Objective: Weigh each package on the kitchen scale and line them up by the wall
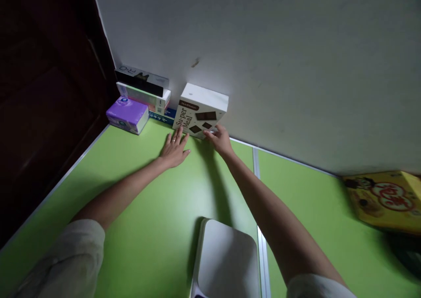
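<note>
Two bare hands are out ahead of me on the green tabletop (138,228), both at the white cardboard box with brown chocolate squares printed on its face (200,114), which stands tilted back against the pale wall (296,61). My left hand (174,151) lies flat on the green surface, fingers spread and open, holding nothing; its fingertips reach the box's lower left corner. My right hand (220,141) sits just to the right of it, fingers loosely open and touching the box's lower right edge, not clamped around it. Beyond the left hand, toward the corner, a purple tissue pack (126,115) lies flat, and behind that a stack of flat boxes (144,92) leans on the wall. Back toward my body from both hands rests a white rounded tray (226,263). Well off to the right of the right hand, a yellow printed box (384,199) lies near the wall.
</note>
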{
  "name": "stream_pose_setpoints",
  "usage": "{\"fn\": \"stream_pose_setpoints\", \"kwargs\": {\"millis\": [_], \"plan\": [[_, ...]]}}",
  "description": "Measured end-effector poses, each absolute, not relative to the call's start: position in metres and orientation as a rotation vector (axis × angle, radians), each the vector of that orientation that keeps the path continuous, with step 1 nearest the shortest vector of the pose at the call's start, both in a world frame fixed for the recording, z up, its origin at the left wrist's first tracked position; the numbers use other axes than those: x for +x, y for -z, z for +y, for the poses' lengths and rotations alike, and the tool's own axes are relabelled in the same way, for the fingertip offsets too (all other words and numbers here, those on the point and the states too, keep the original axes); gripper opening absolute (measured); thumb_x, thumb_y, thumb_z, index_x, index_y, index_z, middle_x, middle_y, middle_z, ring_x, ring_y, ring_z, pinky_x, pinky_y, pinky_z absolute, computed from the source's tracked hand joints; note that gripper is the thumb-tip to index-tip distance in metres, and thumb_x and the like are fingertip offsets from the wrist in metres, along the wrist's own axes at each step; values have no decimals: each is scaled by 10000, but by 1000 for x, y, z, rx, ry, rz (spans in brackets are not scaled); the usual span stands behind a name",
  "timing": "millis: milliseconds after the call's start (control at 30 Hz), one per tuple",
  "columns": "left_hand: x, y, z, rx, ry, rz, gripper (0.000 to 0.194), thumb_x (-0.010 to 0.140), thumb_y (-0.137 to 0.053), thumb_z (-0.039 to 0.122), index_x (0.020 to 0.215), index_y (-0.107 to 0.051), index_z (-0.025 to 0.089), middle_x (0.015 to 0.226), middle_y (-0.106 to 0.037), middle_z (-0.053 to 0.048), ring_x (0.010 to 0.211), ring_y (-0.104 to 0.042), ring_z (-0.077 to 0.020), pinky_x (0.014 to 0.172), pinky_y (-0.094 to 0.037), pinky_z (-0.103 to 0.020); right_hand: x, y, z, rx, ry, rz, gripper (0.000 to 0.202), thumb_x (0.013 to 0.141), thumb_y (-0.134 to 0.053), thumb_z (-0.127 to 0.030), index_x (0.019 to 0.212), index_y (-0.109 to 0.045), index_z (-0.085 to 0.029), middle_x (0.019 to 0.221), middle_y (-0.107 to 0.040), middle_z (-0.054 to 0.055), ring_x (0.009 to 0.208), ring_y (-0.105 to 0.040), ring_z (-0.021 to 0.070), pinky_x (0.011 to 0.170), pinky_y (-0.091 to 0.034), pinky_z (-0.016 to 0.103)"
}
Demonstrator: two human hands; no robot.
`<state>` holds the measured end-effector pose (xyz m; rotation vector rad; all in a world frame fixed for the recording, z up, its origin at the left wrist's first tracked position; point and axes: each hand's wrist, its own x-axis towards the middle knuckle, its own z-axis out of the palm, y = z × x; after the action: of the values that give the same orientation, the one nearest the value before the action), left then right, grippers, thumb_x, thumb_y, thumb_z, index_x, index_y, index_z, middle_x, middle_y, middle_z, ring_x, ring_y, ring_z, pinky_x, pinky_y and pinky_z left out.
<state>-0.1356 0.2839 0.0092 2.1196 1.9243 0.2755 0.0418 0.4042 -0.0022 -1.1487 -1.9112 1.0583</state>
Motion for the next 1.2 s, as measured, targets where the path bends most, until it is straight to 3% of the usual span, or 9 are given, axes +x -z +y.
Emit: {"fn": "stream_pose_setpoints", "kwargs": {"millis": [200, 367, 467, 567, 700, 833, 1033, 1200], "plan": [[-132, -9, 283, 2139, -289, 1907, 666, 976, -439, 399, 1538, -261, 91, 1638, 1, -239, 1484, -254, -369, 1209, -117, -544, 36, 13, 396, -1258, -986, -1806, 542, 793, -603, -512, 1226, -604, -185, 1179, -647, 130, 744, -660, 211, 741, -574, 432], [-134, -11, 283, 2115, -290, 1922, 663, 961, -468, 394, 1525, -301, 87, 1642, -10, -237, 1489, -232, -378, 1221, -89, -525, 25, -3, 387, -1395, -1004, -1805, 455, 860, -586, -368, 1273, -587, -176, 1253, -648, 133, 982, -669, 247, 910, -534, 434], [-135, -19, 280, 2108, -238, 1940, 615, 967, -451, 335, 1510, -325, 75, 1638, -8, -250, 1509, -155, -368, 1216, -98, -537, 26, -26, 378, -1456, -1080, -1804, 529, 851, -621, -255, 1343, -523, -88, 1338, -599, 207, 1129, -630, 273, 969, -502, 434], [-121, -39, 267, 2097, -187, 1875, 605, 959, -432, 275, 1508, -310, 54, 1634, -71, -246, 1522, -82, -344, 1211, -119, -548, 52, -56, 353, -1439, -1189, -1852, 518, 862, -615, -185, 1336, -514, -2, 1294, -628, 247, 1082, -656, 250, 963, -507, 426], [-62, -80, 236, 2090, -249, 1517, 668, 935, -427, 302, 1533, -246, 63, 1623, -205, -198, 1520, -153, -287, 1227, -147, -503, 128, -94, 285, -1281, -1388, -1961, 289, 889, -610, -186, 1153, -674, -90, 1143, -745, 104, 946, -708, 161, 928, -549, 341], [25, -120, 204, 1864, -242, 1164, 698, 932, -442, 485, 1538, -282, 178, 1624, -243, -133, 1484, -279, -312, 1191, -274, -526, 224, -121, 213, -1232, -1415, -1943, 180, 895, -589, -190, 999, -735, -195, 1057, -778, 3, 1001, -713, 163, 958, -546, 344], [173, -138, 190, 1867, -333, 742, 576, 915, -494, 439, 1443, -466, 211, 1544, -431, -104, 1417, -415, -301, 1172, -324, -516, 382, -129, 156, -1336, -1186, -1737, 311, 893, -533, -345, 1027, -724, -139, 1106, -758, 91, 1066, -690, 230, 1000, -507, 400], [295, -135, 225, 1859, -435, 690, 530, 932, -422, 297, 1437, -476, 145, 1533, -448, -97, 1418, -418, -264, 1199, -293, -439, 491, -135, 167, -1572, -795, -1482, 286, 811, -593, -313, 1011, -728, -159, 1070, -761, 93, 1024, -692, 250, 962, -517, 434]]}}
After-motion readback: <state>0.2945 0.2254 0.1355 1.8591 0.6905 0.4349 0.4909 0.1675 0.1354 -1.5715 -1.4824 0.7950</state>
